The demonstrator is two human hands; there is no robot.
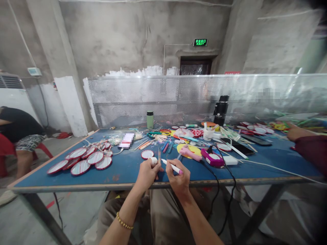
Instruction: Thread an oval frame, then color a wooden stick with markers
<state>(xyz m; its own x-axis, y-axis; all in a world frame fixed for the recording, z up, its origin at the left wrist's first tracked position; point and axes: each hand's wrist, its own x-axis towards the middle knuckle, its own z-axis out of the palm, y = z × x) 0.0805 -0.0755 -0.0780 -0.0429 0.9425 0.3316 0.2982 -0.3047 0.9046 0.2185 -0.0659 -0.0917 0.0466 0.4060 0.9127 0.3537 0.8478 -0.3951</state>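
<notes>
Close to the table's front edge, my left hand (147, 173) is closed around a thin, flat wooden stick (159, 156) that stands nearly upright. A small white thing (154, 160) shows at that hand's fingertips; whether it is a wrap or a cap I cannot make out. My right hand (178, 177) grips a white marker (175, 168) with a pink end, its tip pointing left at the stick. Just beyond my left hand lies a round red-rimmed disc (147, 154). Several coloured pens (165, 147) rest behind the hands.
Red-rimmed discs (95, 158) are piled at left beside a phone (127, 140). A pink glue gun (190, 152), a purple device (212, 158) and cables lie at right. Behind stand a green cup (150, 120) and a black bottle (221, 110). Another person's arm (304, 136) reaches in at far right.
</notes>
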